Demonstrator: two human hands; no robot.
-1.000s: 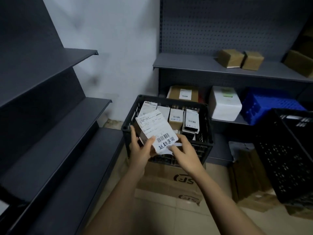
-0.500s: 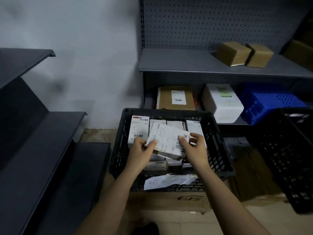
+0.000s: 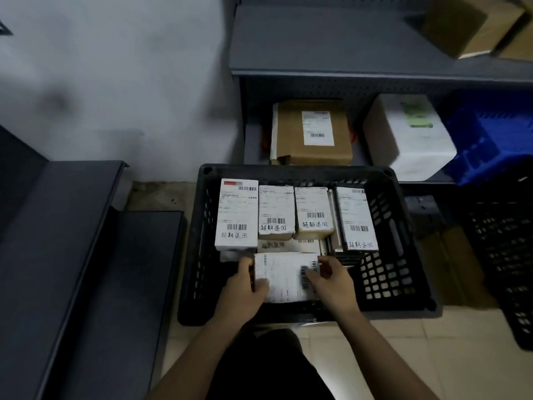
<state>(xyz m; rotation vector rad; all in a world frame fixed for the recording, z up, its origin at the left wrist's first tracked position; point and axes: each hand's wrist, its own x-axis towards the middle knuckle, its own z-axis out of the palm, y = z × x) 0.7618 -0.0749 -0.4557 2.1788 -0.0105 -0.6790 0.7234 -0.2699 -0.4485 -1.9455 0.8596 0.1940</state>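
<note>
Head cam: labelled box (image 3: 285,277) (in crate (image 3: 403,226)) – gripped betw. left hand (image 3: 245,287) & right hand (image 3: 331,281).

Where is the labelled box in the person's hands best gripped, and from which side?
Probably its two short ends, from above: the box lies label up, low inside the crate, other boxes close behind, leaving its ends free. The left hand and right hand hold there.

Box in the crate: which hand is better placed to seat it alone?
Left, likely. The left hand wraps the left end of the box, thumb flat on top; the right hand only pinches the right edge with its fingertips.
</note>
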